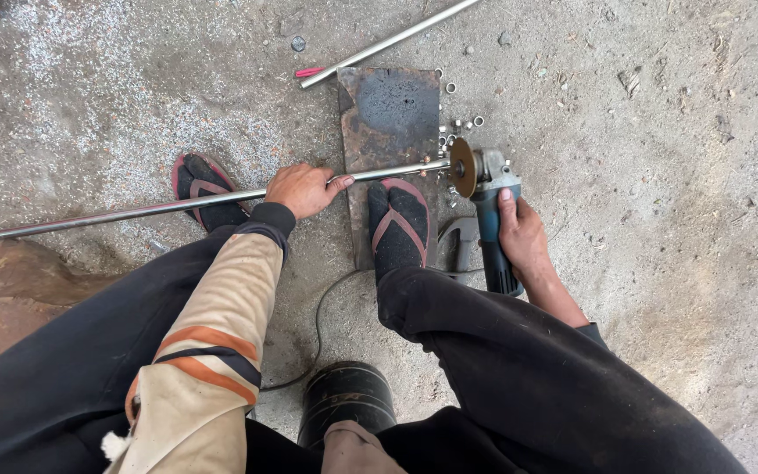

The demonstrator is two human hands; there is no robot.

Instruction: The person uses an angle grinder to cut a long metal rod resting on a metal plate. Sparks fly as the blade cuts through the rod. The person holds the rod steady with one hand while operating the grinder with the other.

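Dusty concrete floor (677,175): left hand (302,189) grips steel rod (116,213), right hand (519,235) clasps angle grinder (489,211).

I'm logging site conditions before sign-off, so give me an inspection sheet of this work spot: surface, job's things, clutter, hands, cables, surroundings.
Surface: rough concrete floor, dusty, pale grit at upper left.
Job's things: long metal rod lies across a rusty steel plate; angle grinder has its disc at the rod's right end.
Clutter: small cut metal rings scattered by the plate; a second rod lies above it.
Hands: left hand grips the rod; right hand grips the grinder body.
Cables: dark cord runs on the floor between the legs.
Surroundings: feet in sandals, one on the plate; black cylinder under the person.
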